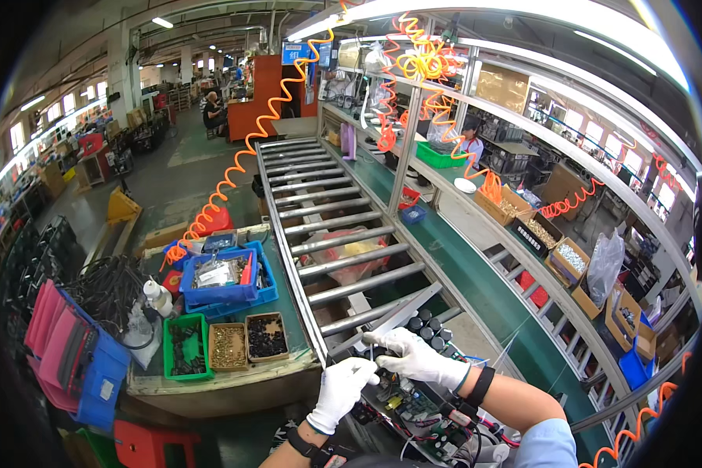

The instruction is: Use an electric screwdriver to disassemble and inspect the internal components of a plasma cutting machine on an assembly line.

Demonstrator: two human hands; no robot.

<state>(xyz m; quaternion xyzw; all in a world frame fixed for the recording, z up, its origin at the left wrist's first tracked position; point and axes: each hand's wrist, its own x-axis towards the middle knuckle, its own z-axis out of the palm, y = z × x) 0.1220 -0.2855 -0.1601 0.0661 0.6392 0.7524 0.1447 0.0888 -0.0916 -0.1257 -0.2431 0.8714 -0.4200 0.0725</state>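
My left hand (343,392), in a white glove, is closed with its fingertips pinched at the near-left edge of an open electronic unit. My right hand (421,360), gloved too, reaches in from the right with fingers bent together close to the left fingertips. A thin pale piece shows between the two hands, too small to name. Below them lies the unit's green circuit board (413,405), crowded with small parts. Several black cylindrical capacitors (430,327) stand at its far side. Red and black wires (462,417) run along its right side.
A roller conveyor (354,272) stretches ahead. On the bench at left stand a green bin (168,343), stacked blue trays (218,296), small boxes of screws and a white bottle (156,296). Orange coiled hoses (277,101) hang overhead. Parts boxes line the right-hand rack (515,117). Two people are farther off.
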